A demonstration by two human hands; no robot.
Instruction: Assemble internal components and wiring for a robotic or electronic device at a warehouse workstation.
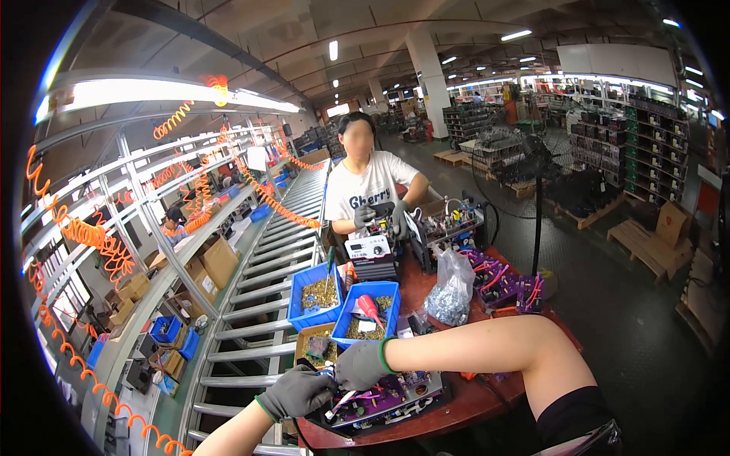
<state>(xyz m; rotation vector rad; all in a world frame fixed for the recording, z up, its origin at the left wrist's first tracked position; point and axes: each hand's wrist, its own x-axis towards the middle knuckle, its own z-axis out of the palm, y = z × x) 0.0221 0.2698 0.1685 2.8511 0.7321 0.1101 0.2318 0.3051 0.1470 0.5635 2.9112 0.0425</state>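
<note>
My left hand (295, 392), in a grey glove, is closed at the near left end of an electronics chassis (395, 399). Its fingertips nearly meet those of my right hand (363, 365), also gloved in grey and reaching in from the right. A small white and blue piece (327, 372) shows between the hands; the fingers hide what it is. The chassis lies on the red table (464, 410) and carries purple circuit boards with pink and white wires. My right forearm crosses above the table.
Blue bins (308, 313) of brass-coloured small parts stand beyond my hands, one with a red-handled tool (370, 308). A clear bag (450, 289) of metal parts sits right. Across the table, a co-worker (372, 182) handles a unit. A roller conveyor (251, 323) runs left; a fan (537, 163) stands right.
</note>
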